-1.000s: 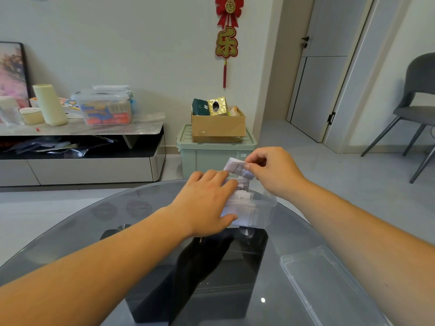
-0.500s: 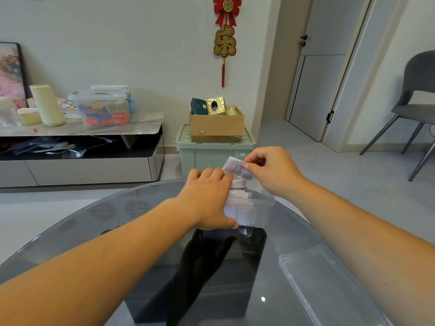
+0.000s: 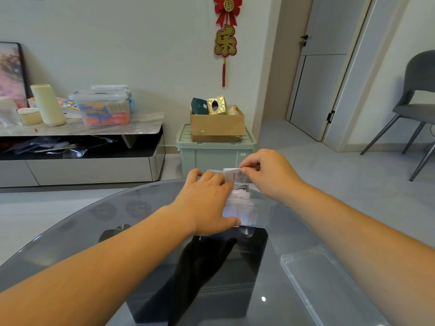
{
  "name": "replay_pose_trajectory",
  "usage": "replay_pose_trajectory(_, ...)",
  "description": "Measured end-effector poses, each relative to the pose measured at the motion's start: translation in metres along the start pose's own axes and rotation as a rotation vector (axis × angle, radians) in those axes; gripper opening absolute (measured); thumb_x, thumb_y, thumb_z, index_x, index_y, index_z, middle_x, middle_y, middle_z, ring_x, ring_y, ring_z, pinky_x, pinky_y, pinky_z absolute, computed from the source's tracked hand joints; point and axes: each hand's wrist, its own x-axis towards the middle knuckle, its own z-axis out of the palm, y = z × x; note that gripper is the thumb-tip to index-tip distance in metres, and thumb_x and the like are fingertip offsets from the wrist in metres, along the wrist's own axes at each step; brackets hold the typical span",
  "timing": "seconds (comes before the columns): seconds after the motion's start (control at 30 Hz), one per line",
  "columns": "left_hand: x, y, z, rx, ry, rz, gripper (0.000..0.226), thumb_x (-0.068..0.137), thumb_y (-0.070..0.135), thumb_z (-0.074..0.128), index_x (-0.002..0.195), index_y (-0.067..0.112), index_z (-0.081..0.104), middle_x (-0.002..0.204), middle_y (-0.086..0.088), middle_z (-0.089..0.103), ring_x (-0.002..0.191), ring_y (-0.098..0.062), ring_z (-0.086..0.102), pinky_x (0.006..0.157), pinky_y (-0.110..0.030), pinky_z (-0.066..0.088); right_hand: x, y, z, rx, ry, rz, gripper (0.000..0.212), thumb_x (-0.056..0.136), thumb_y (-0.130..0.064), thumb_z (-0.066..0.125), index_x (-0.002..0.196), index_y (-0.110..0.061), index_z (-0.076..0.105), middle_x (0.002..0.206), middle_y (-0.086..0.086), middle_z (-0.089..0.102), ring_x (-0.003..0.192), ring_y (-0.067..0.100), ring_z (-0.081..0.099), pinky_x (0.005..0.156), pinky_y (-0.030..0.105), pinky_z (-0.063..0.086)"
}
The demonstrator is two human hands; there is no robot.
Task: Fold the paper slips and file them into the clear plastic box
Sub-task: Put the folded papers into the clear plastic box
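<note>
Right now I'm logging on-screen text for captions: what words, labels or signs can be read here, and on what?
"福": gold disc on the red bow on the wall.
"乐": large gold character below that bow.
Paper slip pinched by the right hand: print too small to read.
Filed slips in the clear plastic box the left hand grips: blurred.
Sticker on the green bin: unreadable.

Both bare forearms reach forward. The palm-down left hand (image 3: 207, 203) clasps a clear plastic box (image 3: 260, 214) between thumb and fingers. The right hand (image 3: 268, 174) pinches a white printed paper slip (image 3: 233, 176) beside the left fingertips.
</note>
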Motion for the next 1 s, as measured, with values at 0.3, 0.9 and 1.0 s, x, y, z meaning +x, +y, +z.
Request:
replay_pose_trajectory(0.3,-0.004,0.001,0.003,0.006,0.099,-0.005,0.078,0.081,0.075,0.051,0.142,0.025,0.046,0.149,-0.005,0.022,0.139,-0.026,0.018,0.115,-0.042,0.019,-0.004,-0.012,0.013,-0.11,-0.032,-0.014,0.017,0.095,-0.018,0.064,0.102,-0.022,0.079,0.1,-0.005,0.074,0.087,0.013,0.062,0.08,0.03,0.052)
replay_pose_trajectory(0.9,0.001,-0.005,0.006,-0.058,0.062,0.063,0.083,0.085,0.071,0.049,0.15,0.021,0.032,0.148,0.004,0.041,0.137,-0.019,0.038,0.118,-0.041,0.025,-0.033,-0.002,-0.001,-0.108,-0.245,-0.209,0.035,0.104,-0.028,0.03,0.119,-0.021,0.061,0.107,-0.003,0.067,0.099,0.016,0.057,0.089,0.039,0.047)
replay_pose_trajectory(1.0,0.0,-0.005,0.006,-0.057,0.063,0.065,0.082,0.087,0.068,0.05,0.151,0.022,0.03,0.151,0.005,0.041,0.14,-0.017,0.037,0.122,-0.041,0.018,-0.036,0.001,-0.002,-0.09,-0.312,-0.148,0.042,0.102,-0.037,0.026,0.136,-0.028,0.049,0.123,-0.002,0.065,0.107,0.017,0.059,0.094,0.043,0.048)
